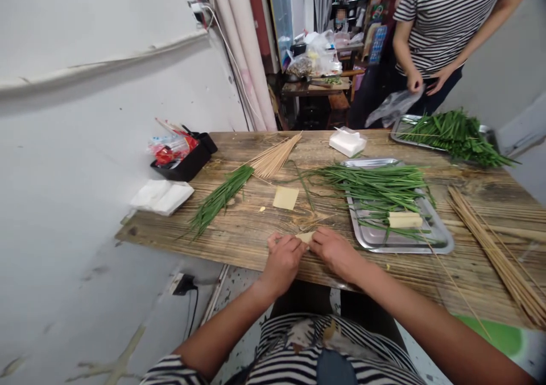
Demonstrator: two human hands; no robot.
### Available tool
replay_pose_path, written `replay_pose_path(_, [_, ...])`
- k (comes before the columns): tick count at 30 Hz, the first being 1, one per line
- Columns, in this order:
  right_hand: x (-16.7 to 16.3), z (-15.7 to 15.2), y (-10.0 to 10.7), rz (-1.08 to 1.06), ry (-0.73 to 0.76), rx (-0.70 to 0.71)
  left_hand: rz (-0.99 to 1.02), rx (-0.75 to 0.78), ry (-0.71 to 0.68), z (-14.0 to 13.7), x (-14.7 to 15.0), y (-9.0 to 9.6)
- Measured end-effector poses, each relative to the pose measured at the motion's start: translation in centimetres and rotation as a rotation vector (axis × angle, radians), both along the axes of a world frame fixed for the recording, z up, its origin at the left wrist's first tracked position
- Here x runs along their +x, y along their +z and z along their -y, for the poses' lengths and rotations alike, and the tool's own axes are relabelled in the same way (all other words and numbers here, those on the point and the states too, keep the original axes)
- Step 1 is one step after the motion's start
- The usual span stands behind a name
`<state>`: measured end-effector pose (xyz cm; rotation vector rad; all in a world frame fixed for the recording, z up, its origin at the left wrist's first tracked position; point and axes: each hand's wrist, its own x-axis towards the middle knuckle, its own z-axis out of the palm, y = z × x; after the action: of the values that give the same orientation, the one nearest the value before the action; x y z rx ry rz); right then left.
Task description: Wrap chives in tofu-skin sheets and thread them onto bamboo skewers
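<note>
Near the table's front edge, my left hand [285, 258] and my right hand [336, 251] are closed on a pale yellow tofu sheet [305, 237]. Their fingers cover most of it, so whatever lies inside is hidden. Just beyond my hands, a flat square tofu sheet [285, 198] lies on the wood. To the right, a metal tray [362, 234] holds long green chives [379, 180] and tofu rolls [404, 220], with a thin skewer reaching from them toward the front edge.
Left of centre are a chive bunch [224, 197] and fanned bamboo skewers [277, 156]. A black box [183, 166] and white napkins [162, 196] sit by the wall. More skewers [490, 248] lie at right. A co-worker [447, 27] holding a plastic bag stands behind another chive tray [420, 142].
</note>
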<state>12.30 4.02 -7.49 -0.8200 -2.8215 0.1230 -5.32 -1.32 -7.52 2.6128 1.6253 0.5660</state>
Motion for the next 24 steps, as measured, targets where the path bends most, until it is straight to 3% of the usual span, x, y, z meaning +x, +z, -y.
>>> replay_pose_path(8, [0.4, 0.9, -0.2, -0.1, -0.016, 0.053, 0.028, -0.085, 0.009, -0.9, -0.1, 0.4])
replay_pose_path(18, [-0.1, -1.8, 0.1, -0.2, 0.025, -0.217, 0.064, -0.081, 0.072, -1.0, 0.0, 0.3])
replay_pose_path(24, [-0.2, -2.5, 1.1, -0.131, 0.068, -0.29, -0.005, 0.107, 0.096, 0.6, 0.2, -0.8])
